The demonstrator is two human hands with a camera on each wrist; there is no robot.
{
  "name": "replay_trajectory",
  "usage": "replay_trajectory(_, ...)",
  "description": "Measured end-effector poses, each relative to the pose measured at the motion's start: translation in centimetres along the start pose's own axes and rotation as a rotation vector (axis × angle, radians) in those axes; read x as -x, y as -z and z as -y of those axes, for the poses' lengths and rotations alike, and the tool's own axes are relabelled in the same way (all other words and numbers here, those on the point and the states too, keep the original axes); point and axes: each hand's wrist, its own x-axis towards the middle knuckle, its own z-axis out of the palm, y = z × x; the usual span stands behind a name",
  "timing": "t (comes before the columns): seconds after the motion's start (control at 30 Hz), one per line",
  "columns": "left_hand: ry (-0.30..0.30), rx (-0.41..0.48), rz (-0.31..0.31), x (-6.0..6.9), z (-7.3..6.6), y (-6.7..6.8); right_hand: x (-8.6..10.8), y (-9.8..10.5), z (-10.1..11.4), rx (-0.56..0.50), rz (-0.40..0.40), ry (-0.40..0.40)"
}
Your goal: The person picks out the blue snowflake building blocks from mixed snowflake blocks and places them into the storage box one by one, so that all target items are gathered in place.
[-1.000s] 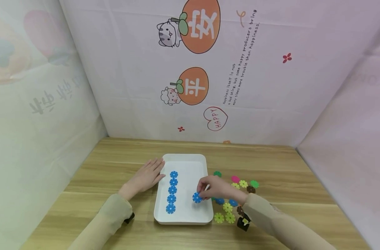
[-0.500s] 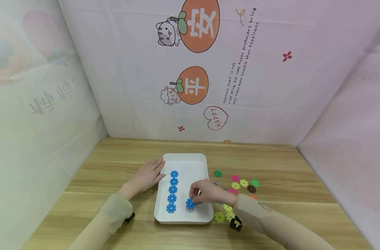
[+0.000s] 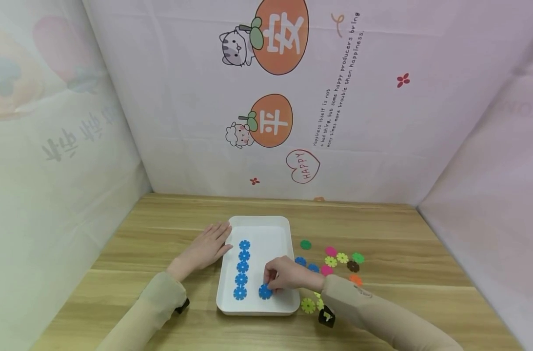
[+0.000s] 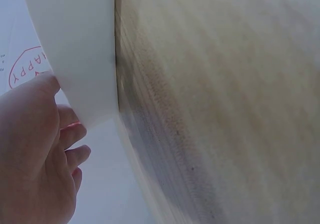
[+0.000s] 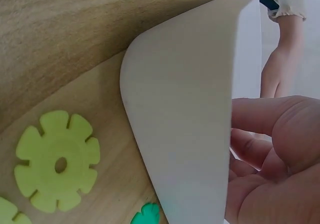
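White tray (image 3: pixel 266 243): long axis runs near to far, between the hands.
Left hand (image 3: pixel 206 247): relaxed on the left rim, gripping nothing.
Right hand (image 3: pixel 286 273): closed in a pinch on a blue disc (image 3: pixel 263 293).
Blue row (image 3: pixel 242 267): five discs, along the tray's left side.
Yellow disc (image 5: pixel 45 159): outside the tray; its centre hole shows clearly from the right wrist, where the wall hides the pinch.
Pinched disc: inside the tray, just right of the row's near end, apart.

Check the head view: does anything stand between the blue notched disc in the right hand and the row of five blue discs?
Nothing visible does. The right hand pinches the blue notched disc, and only bare floor of the white tray shows between that disc and the row of blue discs.
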Motion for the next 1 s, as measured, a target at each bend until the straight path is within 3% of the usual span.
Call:
replay_trajectory(0.53, -0.001, 0.002, -0.007, 0.0, -0.1, -0.1, 0.3, 0.5, 0.0, 0.047, -0.013, -0.013)
replay_trajectory(0.77, 0.002, 0.008, -0.009, 0.0, -0.1, -0.2, 1.7, 2.6, 0.1, -0.005, -0.041, -0.011)
replay_trajectory(1.0, 0.004, 0.004, -0.01, -0.1, 0.1, -0.4, 4.0, 5.5, -1.2, 0.035, -0.13, -0.004)
